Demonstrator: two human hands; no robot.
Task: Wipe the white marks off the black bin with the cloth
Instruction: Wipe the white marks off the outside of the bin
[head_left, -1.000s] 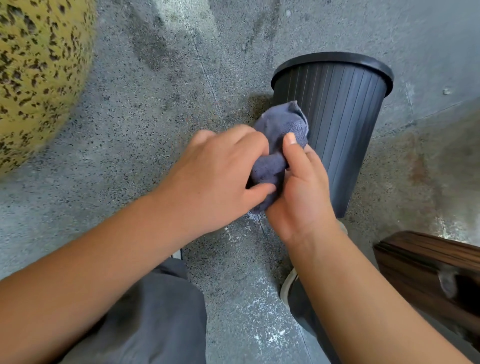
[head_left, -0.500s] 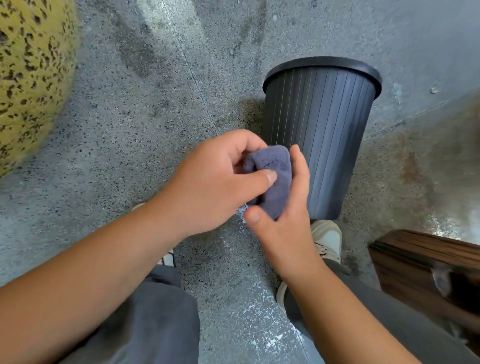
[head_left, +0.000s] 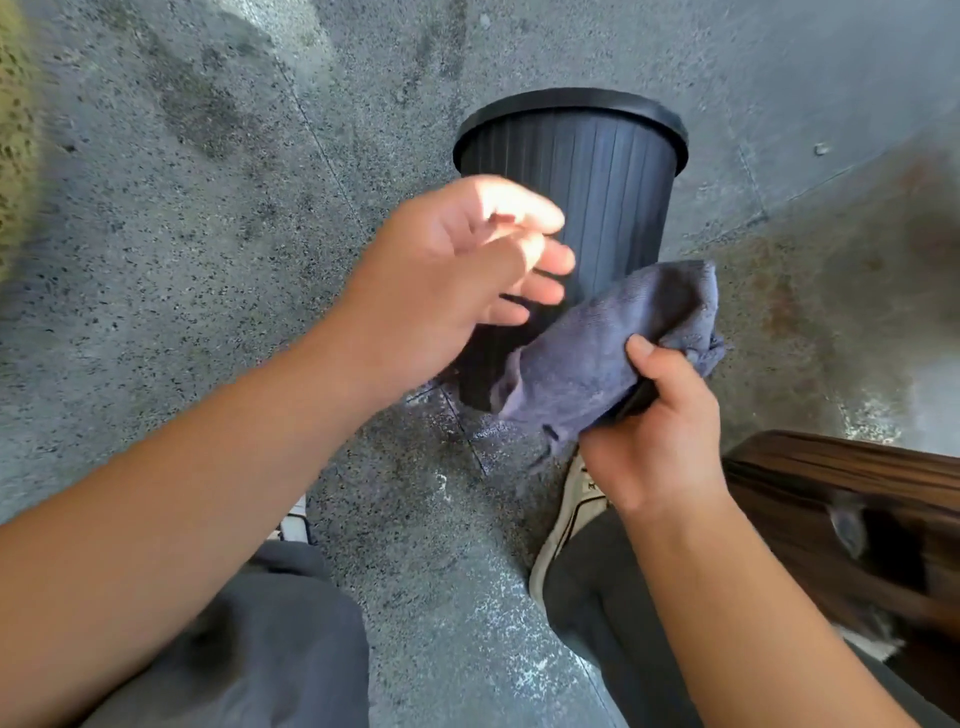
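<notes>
You see a black ribbed plastic bin, a grey-blue terry cloth, a speckled grey terrazzo floor with white powder flecks.

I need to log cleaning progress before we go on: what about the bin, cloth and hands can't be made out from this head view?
- Bin: lower wall hidden by the left hand and the cloth; far side faces away; inside not visible. No white marks show on the bare ribs.
- Whether the cloth touches the bin: cannot tell.
- Right hand: fingers hidden under the cloth.
- Left fingertips: motion-blurred and glared.
</notes>
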